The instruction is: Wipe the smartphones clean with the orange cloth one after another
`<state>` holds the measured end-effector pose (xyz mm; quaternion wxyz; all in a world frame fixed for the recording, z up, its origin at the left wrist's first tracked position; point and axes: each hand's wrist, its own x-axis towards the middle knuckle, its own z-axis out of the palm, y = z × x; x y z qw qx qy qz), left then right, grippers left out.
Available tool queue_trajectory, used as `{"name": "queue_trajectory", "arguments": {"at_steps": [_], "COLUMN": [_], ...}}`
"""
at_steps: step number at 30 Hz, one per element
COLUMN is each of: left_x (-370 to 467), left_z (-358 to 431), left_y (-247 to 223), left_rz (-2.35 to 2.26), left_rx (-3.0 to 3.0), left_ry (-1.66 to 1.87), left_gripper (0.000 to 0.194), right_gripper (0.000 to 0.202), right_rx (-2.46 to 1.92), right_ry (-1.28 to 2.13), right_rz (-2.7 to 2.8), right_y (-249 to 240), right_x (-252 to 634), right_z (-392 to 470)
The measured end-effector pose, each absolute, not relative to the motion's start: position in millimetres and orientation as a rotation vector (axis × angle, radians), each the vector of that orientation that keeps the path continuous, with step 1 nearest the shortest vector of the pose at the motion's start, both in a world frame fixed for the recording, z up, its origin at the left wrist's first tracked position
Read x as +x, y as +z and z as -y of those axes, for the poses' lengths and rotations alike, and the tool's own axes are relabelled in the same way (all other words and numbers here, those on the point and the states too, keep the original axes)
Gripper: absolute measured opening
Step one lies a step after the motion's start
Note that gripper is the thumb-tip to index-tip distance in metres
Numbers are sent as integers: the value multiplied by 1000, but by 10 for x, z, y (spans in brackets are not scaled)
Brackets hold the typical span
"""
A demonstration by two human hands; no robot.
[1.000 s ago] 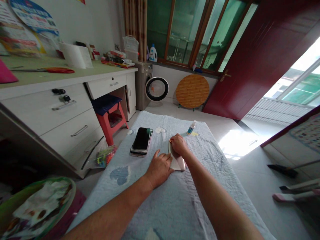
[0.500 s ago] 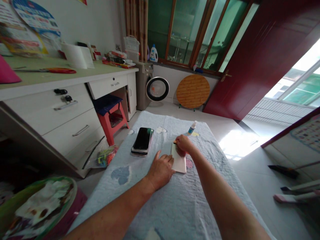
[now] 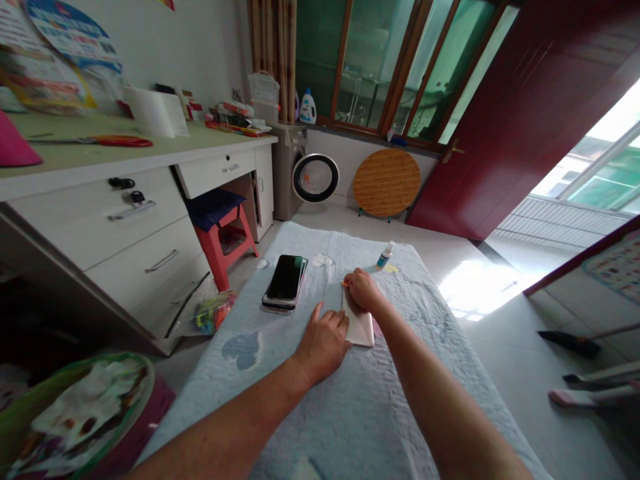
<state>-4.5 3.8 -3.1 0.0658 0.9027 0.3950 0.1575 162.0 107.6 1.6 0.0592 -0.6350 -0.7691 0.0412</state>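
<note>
Two bare hands reach forward from below us and meet at a flat, pale, rectangular, phone-like slab (image 3: 363, 330) lying near the middle of a cloth-covered surface. Our left hand (image 3: 324, 341) is spread open, palm down, its fingertips touching the slab's left edge. Our right hand (image 3: 363, 290) rests over the slab's far part, fingers curled around a small orange scrap (image 3: 345, 284), too small for us to tell its material.

We judge the slab light but stiff, its smooth face likely slippery and perhaps breakable if dropped or pressed hard; both long edges look the safest place to hold it, with fingers kept off the face.

Around the hands spreads a pale blue, softly wrinkled fabric cover (image 3: 345, 427) with faded heart shapes. To the left, well apart from the slab, lies a stack of dark-screened, glossy rectangular phones (image 3: 285, 280). Beyond our right hand stands a small, clear spray bottle with a white top and blue label (image 3: 385, 256).

Farther out, we find a red plastic stool (image 3: 215, 257), a round wooden tabletop (image 3: 387, 181) and a dark red door (image 3: 480, 133).
</note>
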Motion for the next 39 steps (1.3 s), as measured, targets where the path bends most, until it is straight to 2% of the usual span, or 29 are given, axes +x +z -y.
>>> {"name": "queue_trajectory", "arguments": {"at_steps": [8, 18, 24, 32, 39], "left_x": [-45, -32, -11, -15, -13], "left_z": [-22, -20, 21, 26, 27], "left_y": [-43, -64, 15, 16, -7], "left_rz": [-1199, -1126, -1140, -1121, -1121], "left_rx": [2694, 2702, 2781, 2789, 2780], "left_ry": [541, 585, 517, 516, 509], "left_gripper": [33, 18, 17, 10, 11], "right_gripper": [28, 23, 25, 26, 27], "right_rx": [-1614, -1398, -1490, -1883, -1765], "right_ry": [182, 337, 295, 116, 177], "right_rz": [2493, 2412, 2301, 2001, 2114], "right_y": [-7, -46, -54, -55, -29], "right_x": [1581, 1589, 1617, 1878, 1877], "right_z": [-919, -318, -305, -562, -211]}}
